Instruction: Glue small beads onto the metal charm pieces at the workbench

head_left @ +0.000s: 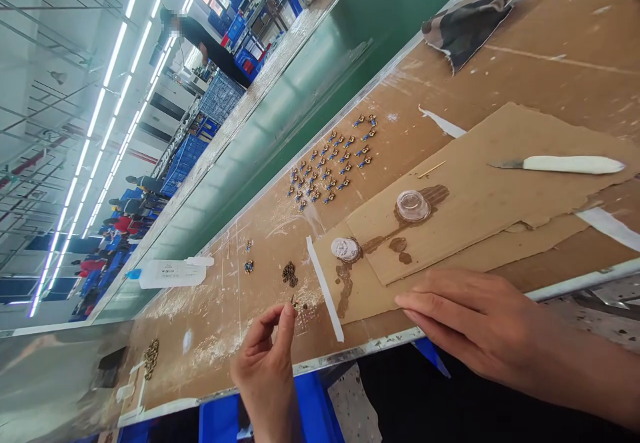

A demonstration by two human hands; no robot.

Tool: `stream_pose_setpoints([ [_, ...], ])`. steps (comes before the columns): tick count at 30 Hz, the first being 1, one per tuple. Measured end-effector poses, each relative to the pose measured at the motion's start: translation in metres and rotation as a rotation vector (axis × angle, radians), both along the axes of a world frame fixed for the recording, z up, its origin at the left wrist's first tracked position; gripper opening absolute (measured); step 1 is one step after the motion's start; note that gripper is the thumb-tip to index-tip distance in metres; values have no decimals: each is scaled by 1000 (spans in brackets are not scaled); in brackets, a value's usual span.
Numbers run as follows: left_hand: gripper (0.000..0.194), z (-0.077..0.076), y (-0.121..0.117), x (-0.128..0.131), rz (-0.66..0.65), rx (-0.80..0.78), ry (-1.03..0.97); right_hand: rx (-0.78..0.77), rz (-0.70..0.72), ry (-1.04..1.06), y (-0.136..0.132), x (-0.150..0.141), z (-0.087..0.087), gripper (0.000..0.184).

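My left hand [267, 353] is closed in a pinch above the table near its front edge. A tiny dark piece [293, 300] shows at its fingertips, too small to name. Just beyond lies a pile of small brown pieces [289, 274]. My right hand [470, 316] hovers over the front edge of a cardboard sheet [480, 230], thumb and fingers pressed together; whatever is between them is hidden. On the cardboard sit a small round dish [413, 205] and a whitish round lid or dish [345, 249], with wet brown stains around them. Small blue and gold figures [330, 163] lie in rows farther back.
A white-handled knife [570, 164] and a toothpick [432, 169] rest on the cardboard. A plastic bottle [173, 273] lies at the back left, a camouflage cloth [470, 26] at the back right. Beyond the table runs a green conveyor belt [350, 50]. A person [215, 46] stands across it.
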State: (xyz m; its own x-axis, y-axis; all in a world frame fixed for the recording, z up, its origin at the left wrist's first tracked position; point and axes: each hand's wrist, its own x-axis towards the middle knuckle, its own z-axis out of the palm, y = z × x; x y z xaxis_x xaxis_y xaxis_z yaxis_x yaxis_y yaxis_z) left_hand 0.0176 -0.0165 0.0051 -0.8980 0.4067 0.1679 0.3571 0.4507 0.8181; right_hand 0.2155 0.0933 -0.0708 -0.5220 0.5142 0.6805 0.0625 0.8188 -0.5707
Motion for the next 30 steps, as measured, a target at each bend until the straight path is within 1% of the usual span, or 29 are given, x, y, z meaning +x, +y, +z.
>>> stream_pose_setpoints([
  [3,25,17,17,16,-71,109,56,-23,30,17,0,-1,-2,16],
  [5,23,21,30,24,-136,158,110,-30,39,22,0,-1,-2,15],
  [7,21,18,42,27,-213,154,121,-38,40,25,0,-1,-1,15],
  [10,20,6,57,23,-296,76,9,-43,31,27,0,-1,1,15],
  [12,22,-2,63,18,-286,44,-75,-40,18,32,1,-1,1,15],
  [14,26,-7,65,14,-256,39,-113,-35,11,30,1,-1,1,15],
  [20,26,-10,65,10,-237,49,-133,-39,20,19,0,0,-1,13],
  [30,26,-19,63,6,-246,61,-142,-51,21,16,1,0,0,15],
])
